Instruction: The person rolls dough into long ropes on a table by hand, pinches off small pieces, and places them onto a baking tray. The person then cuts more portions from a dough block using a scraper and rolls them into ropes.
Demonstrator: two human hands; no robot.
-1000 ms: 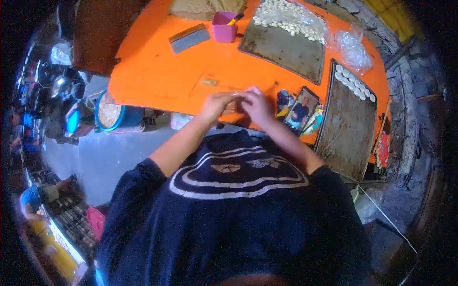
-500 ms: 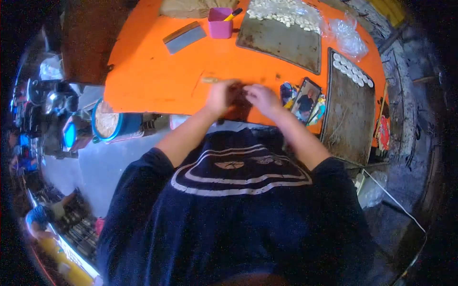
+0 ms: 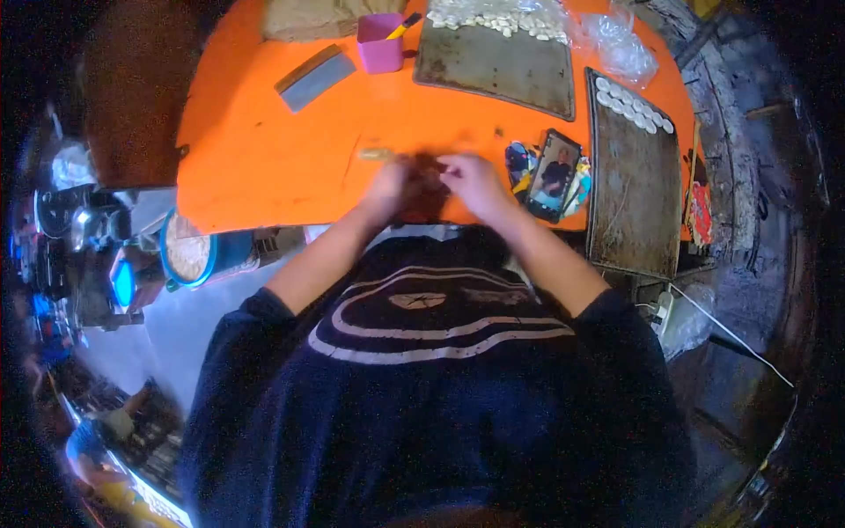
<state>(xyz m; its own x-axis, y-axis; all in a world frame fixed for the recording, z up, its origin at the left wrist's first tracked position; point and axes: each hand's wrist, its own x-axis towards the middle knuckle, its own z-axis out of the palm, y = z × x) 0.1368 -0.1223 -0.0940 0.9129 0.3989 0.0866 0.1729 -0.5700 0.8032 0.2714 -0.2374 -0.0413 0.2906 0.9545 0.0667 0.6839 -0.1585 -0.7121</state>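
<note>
Near the front edge of the orange table [image 3: 264, 167], both my hands work close together. My left hand [image 3: 385, 191] is blurred, its fingers lost in dark shadow. Just to its right, my right hand [image 3: 475, 183] has its thumb and fingers drawn together in a pinch; whatever they hold is too small or hidden to make out. A small yellowish piece [image 3: 376, 154], perhaps dough, lies on the table just beyond my left hand. Right of my right hand, a phone [image 3: 554, 174] with a person on its screen leans on a colourful bundle.
Farther back lie a dough scraper [image 3: 315, 79], a pink cup [image 3: 380, 53] with a yellow-handled tool, and a tray [image 3: 493, 66] with small white pieces under plastic. White discs [image 3: 629, 106] line the top of a right-hand tray [image 3: 634, 194]. A blue tub [image 3: 189, 251] stands left, below the table.
The view has shifted, so the table items sit a little further left and higher. My hands stay close together at the table edge, the left slightly lower in view.
</note>
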